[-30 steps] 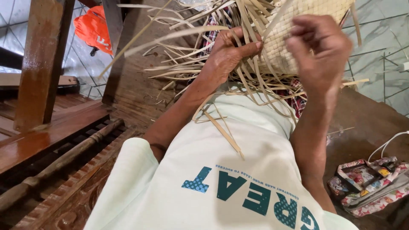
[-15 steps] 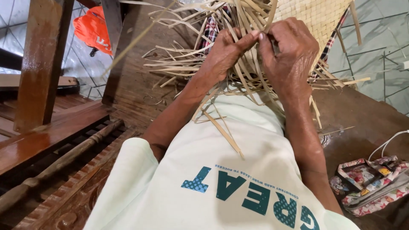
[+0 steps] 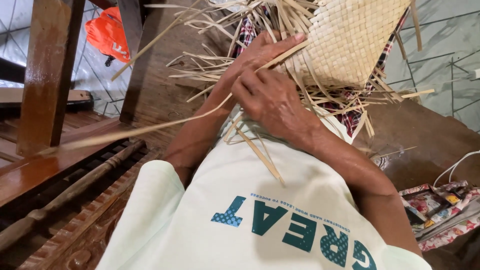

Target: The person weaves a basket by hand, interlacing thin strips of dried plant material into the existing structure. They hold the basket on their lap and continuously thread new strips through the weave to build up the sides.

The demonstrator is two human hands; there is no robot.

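A half-woven mat of pale straw strips lies on my lap, with loose strip ends fanning out from its near and left edges. My left hand presses on the mat's woven edge, its fingers stretched over the weave. Just below it, my right hand is closed around one long loose strip, which runs far out to the left. Another loose strip lies across my pale green shirt. A checked cloth shows under the mat.
Dark wooden furniture legs and a carved wooden rail stand at the left. An orange bag lies behind them. At the right are a flowered pouch, a white cable and the brown floor.
My right hand has come down from the mat's upper right to its near edge and drawn one long strip out to the left. My left hand stayed on the weave.
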